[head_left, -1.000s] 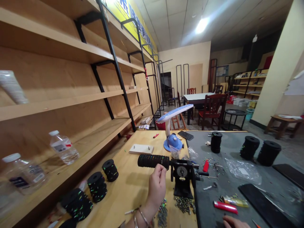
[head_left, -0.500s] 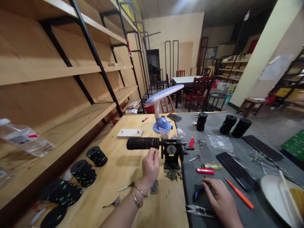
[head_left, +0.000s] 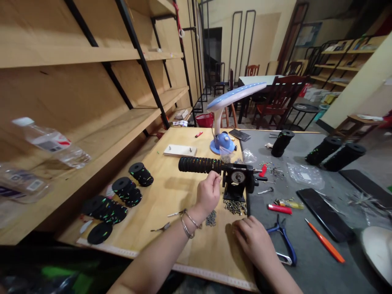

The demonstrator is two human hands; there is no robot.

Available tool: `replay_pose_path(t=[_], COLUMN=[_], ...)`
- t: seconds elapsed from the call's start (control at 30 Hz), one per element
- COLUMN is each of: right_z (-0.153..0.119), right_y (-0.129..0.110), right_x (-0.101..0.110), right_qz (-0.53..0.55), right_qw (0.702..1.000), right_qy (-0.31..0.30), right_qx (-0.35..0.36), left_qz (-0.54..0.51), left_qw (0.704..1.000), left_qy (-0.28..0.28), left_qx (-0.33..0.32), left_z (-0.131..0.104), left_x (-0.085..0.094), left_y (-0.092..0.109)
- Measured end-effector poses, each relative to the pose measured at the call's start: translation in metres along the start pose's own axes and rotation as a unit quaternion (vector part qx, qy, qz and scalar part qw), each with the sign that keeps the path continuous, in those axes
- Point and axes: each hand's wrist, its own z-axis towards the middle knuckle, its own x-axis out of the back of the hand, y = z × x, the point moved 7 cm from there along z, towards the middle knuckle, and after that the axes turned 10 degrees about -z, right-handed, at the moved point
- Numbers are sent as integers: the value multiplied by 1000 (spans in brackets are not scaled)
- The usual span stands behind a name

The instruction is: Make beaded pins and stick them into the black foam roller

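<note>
- Roll (head_left: 199, 165): long axis parallels surface's (head_left: 167, 175) far edge, free end toward left edge.
- Left hand (head_left: 209, 191): pinched closed beside it.
- Right hand (head_left: 254, 239): near front edge, grip unclear.

- Wooden tabletop (head_left: 165, 196) moderately lit; far room dim.
- Soft shadows (edges diffuse) lie leftward of left hand (head_left: 210, 190) and right hand (head_left: 252, 237).
- Lower-left corner nearly black.
- Wide-angle distortion tilts shelf upright (head_left: 141, 61); right margin slightly blurred.

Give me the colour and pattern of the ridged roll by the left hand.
The ridged roll is black with small coloured flecks, best seen in the head view.
</note>
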Motion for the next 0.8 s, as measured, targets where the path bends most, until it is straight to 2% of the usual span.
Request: replay_pose_path(t=[0.13,0.4,0.6,0.8], right_z=[25,77,91,105], right_y=[-23,-23,-24,-20], right_x=[-11,-26,-34,-54], right_qz=[-2,-37,-48,-71], right_qw=[999,997,995,988], right_qy=[-53,-66,-82,-132], right_qx=[-7,-27,-25,-43], left_qz=[-4,-17,-6,1], left_qw=[1000,1000,1000,1000], left_qy=[-6,-16,-20,-12], left_qx=[0,8,-3,-13], left_z=[2,2,3,3], left_x=[1,2,1,1], left_y=[2,5,6,5])
